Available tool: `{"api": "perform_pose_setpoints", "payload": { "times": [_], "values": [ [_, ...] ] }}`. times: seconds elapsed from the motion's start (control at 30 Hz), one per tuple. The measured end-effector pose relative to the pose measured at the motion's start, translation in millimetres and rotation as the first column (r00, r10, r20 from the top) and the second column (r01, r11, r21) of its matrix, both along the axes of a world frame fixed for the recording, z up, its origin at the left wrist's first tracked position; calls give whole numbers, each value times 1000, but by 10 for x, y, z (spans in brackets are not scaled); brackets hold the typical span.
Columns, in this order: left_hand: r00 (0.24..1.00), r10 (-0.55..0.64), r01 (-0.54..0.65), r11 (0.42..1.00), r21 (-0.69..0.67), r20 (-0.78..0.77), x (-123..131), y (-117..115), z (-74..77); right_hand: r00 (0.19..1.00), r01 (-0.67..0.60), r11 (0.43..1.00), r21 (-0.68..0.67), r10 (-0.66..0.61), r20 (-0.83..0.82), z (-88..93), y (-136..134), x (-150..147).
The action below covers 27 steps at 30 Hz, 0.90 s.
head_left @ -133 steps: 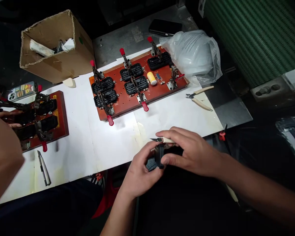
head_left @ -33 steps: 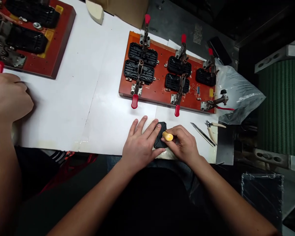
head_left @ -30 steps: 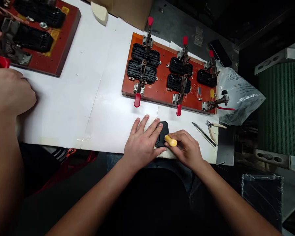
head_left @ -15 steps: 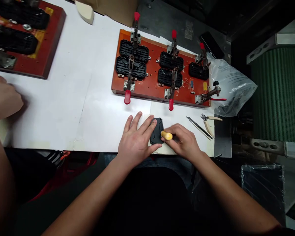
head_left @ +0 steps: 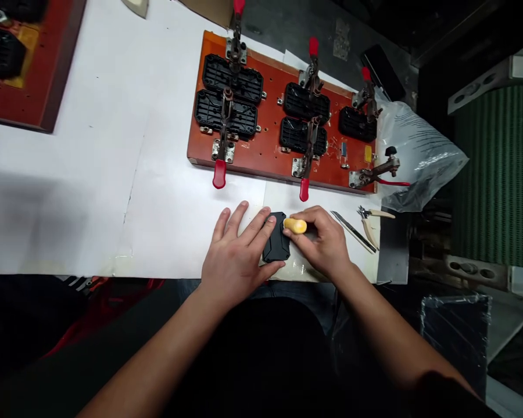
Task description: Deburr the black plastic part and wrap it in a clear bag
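A flat black plastic cover (head_left: 278, 244) with clipped corners lies on the white table near its front edge. My left hand (head_left: 239, 247) is spread, its fingertips resting on the cover's left side and its thumb at the lower edge. In my right hand (head_left: 325, 238) is a tool with a yellow handle (head_left: 297, 226), pinched between thumb and fingers at the cover's upper right edge. The tool's tip is hidden, so its exact kind does not show.
Behind my hands stands a red-brown fixture board (head_left: 270, 130) with several black plastic parts under red-handled toggle clamps. To the right lie a craft knife (head_left: 354, 231) and cream-handled side cutters (head_left: 368, 223). A second fixture (head_left: 35, 98) is at upper left, a plastic bag (head_left: 414, 154) at right.
My right hand and the yellow-handled tool have moved up along the cover's right edge. Another person's hand and arm at the left have gone out of view. The camera view has shifted slightly.
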<state>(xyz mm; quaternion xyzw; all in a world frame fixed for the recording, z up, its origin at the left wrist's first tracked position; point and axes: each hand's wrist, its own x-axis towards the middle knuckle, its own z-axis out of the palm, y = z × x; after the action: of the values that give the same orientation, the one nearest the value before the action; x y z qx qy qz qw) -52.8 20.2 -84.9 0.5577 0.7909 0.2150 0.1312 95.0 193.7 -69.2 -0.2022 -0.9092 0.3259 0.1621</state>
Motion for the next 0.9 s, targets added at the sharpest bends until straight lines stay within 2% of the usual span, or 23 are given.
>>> {"api": "perform_pose_setpoints", "payload": {
  "times": [0.13, 0.2, 0.37, 0.53, 0.7, 0.9],
  "values": [
    [1000, -14, 14, 1000, 5, 4, 2, -10, -14, 995, -52, 986, -156, 65, 79, 78, -88, 123],
    [1000, -14, 14, 1000, 14, -7, 6, -20, -25, 993, -12, 982, -186, 34, 113, 84, -109, 122],
    [999, -34, 36, 998, 60, -29, 19, -49, -33, 988, 148, 987, -56, -145, 43, -21, -103, -90],
    [996, -91, 93, 991, 98, -24, 19, -68, -28, 994, 107, 986, -125, -102, 47, -40, -152, -101],
    [996, -86, 88, 990, 111, -29, 16, -63, -38, 982, 174, 985, -14, -172, 80, -26, -50, -119],
    [996, -88, 91, 991, 97, -30, 15, -79, -57, 973, 229, 971, -72, -225, 58, -28, -95, -94]
  ]
}}
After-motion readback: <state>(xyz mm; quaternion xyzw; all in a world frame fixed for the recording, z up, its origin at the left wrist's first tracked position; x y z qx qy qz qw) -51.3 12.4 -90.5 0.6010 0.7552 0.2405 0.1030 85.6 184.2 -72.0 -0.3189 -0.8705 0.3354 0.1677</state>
